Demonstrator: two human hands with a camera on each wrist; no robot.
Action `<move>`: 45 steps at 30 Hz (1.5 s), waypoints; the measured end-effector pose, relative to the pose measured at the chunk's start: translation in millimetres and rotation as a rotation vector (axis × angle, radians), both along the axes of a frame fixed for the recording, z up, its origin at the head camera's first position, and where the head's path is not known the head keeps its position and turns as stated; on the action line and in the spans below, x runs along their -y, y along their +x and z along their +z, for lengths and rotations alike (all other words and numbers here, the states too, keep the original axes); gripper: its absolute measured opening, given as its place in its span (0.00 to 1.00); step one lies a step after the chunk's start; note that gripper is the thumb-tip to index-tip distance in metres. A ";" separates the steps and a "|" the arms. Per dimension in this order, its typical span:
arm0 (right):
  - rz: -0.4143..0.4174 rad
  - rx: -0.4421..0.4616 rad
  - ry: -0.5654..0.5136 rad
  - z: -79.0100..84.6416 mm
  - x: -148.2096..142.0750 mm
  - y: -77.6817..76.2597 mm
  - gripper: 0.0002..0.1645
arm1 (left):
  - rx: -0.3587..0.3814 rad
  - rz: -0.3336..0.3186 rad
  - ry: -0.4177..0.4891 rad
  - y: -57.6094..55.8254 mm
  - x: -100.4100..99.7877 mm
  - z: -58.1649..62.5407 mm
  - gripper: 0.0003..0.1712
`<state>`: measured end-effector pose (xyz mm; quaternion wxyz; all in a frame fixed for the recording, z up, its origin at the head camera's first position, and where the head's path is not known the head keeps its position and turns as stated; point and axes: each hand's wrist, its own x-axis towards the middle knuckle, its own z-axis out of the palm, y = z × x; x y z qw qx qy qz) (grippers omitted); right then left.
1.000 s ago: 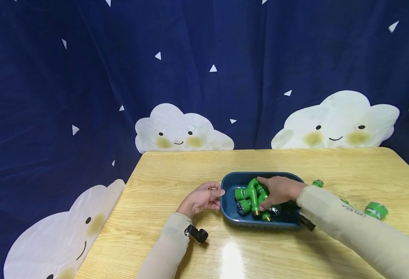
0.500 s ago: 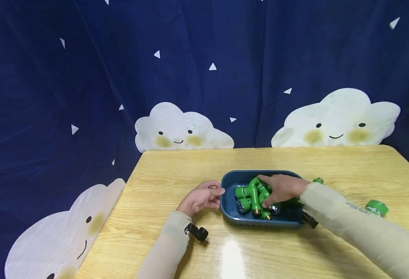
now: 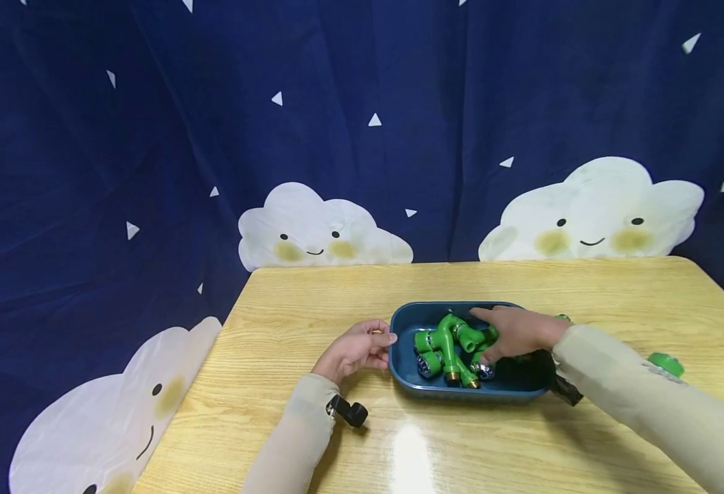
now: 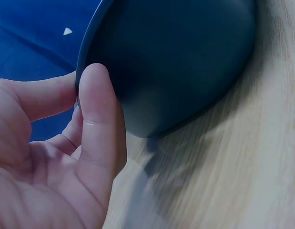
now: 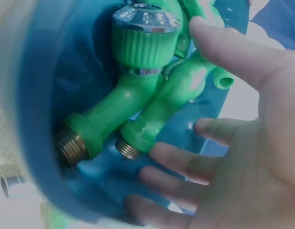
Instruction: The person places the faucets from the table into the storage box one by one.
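My left hand (image 3: 358, 350) pinches the left rim of a dark blue plastic bin (image 3: 460, 393) between thumb and fingers. The left wrist view shows the thumb (image 4: 97, 102) on the inside of that rim. Several green faucets (image 3: 444, 343) with brass threaded ends lie piled in the bin's left and middle part. Over the right half hovers my right hand (image 3: 512, 333), fingers spread and holding nothing. In the right wrist view its thumb overlaps the pile, and a fingertip is right at the threaded end of one faucet (image 5: 171, 100). A chrome-capped handle (image 5: 145, 47) stands beside it.
The bin stands on a wooden table (image 3: 312, 302). Right of it lies a green faucet part (image 3: 667, 363), partly behind the right sleeve; another green piece (image 3: 562, 317) peeks out behind the wrist. A dark blue curtain (image 3: 337, 103) with clouds hangs behind.
My right hand has let go of a faucet in the pile and drawn back to the right, its fingers spreading. The left hand stays on the rim.
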<state>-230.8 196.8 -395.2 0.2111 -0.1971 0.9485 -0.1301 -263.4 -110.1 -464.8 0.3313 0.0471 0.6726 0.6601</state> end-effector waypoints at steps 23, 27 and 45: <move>-0.070 -0.261 -0.162 26.2 -65.6 13.3 0.43 | -0.012 -0.006 -0.020 0.7 0.4 0.8 0.06; -0.089 -0.267 -0.161 27.6 -76.5 16.9 0.42 | -0.013 -0.010 -0.020 0.5 0.3 0.4 0.06; -0.151 -0.298 -0.121 13.7 -118.5 27.6 0.42 | -0.050 0.019 -0.030 0.3 -2.6 3.4 0.08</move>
